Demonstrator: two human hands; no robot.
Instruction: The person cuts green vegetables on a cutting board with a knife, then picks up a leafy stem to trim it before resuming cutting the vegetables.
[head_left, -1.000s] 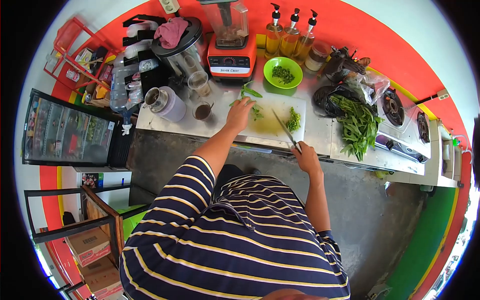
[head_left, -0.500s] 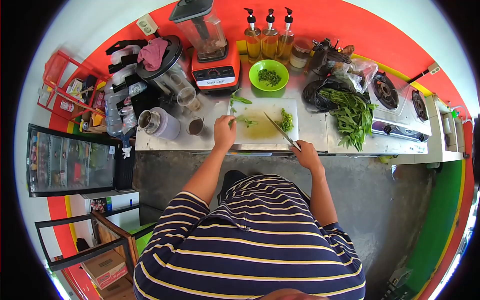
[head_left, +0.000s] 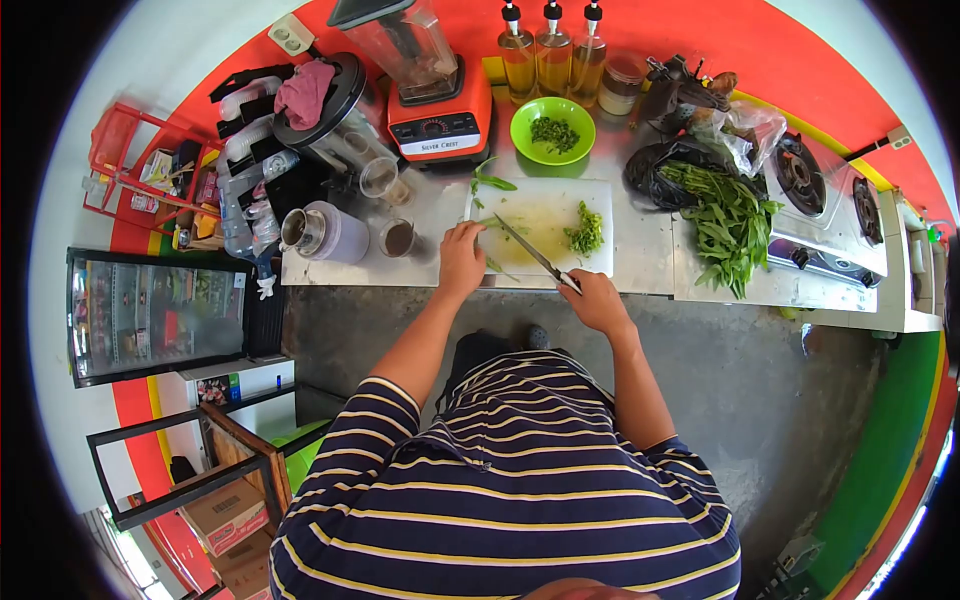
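Note:
A white cutting board [head_left: 597,258] lies at the counter's front edge. My right hand [head_left: 601,303] grips a kitchen knife [head_left: 530,246] by its handle, the blade slanting across the board with its tip toward my left hand. At the board's left edge, my left hand [head_left: 462,260] has its fingers closed around leafy green stems [head_left: 488,221], mostly hidden by the hand. Chopped greens [head_left: 585,230] form a small pile on the board's right side. Loose leaves [head_left: 494,182] lie at its back left corner.
Behind the board are a green bowl [head_left: 586,128] with chopped greens and a red blender [head_left: 437,122]. A glass of dark drink [head_left: 398,238] stands left. Whole leafy greens [head_left: 728,228] lie right, beside a gas stove [head_left: 835,235]. Oil bottles [head_left: 553,62] line the back.
The knife has moved left across the board, its tip now nearer my left hand. My left hand has lowered slightly onto the board's edge. The whole view has shifted a little.

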